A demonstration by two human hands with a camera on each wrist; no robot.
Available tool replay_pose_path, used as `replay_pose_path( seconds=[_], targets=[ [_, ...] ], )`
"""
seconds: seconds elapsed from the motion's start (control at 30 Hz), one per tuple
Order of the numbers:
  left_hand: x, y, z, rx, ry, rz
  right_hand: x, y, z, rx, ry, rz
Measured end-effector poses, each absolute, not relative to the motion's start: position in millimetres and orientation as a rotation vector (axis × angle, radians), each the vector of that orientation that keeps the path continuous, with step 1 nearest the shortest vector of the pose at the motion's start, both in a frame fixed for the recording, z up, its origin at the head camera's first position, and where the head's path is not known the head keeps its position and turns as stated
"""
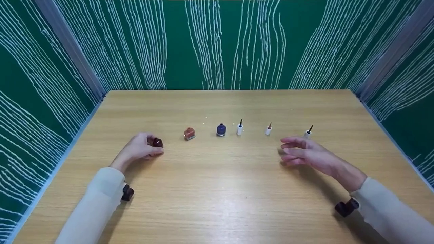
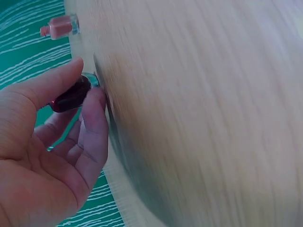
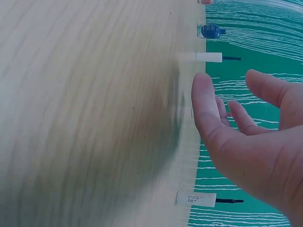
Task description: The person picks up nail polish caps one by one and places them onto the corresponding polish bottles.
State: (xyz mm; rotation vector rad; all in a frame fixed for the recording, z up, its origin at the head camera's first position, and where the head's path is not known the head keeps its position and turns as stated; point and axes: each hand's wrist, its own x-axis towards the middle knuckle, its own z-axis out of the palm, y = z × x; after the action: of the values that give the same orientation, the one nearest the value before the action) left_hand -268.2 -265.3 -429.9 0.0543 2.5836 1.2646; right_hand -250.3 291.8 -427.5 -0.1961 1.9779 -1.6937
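Note:
My left hand (image 1: 137,148) holds an uncapped dark red nail polish bottle (image 1: 158,142) between thumb and fingers at the left of the table; in the left wrist view the bottle (image 2: 72,97) sits with its base at the tabletop. My right hand (image 1: 310,154) hovers at the right, fingers spread and holding nothing. Just beyond it stands a white brush cap (image 1: 308,134), bristles up, partly hidden by the hand. Two more white brush caps, one in the middle (image 1: 239,129) and one to its right (image 1: 268,130), also stand bristles up.
Between the hands stand an uncapped orange-brown polish bottle (image 1: 190,134) and an uncapped dark blue one (image 1: 221,130). Small white specks lie near them on the wooden table (image 1: 217,189). Green walls with white lines border the table at the back and sides.

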Motion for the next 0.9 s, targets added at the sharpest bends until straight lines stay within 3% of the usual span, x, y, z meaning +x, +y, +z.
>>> replay_pose_path(
  seconds=[0.9],
  targets=[
    [-259, -249, -426, 0.173, 2.536, 1.321, -253, 280, -432, -0.261, 1.876, -1.662]
  ],
)
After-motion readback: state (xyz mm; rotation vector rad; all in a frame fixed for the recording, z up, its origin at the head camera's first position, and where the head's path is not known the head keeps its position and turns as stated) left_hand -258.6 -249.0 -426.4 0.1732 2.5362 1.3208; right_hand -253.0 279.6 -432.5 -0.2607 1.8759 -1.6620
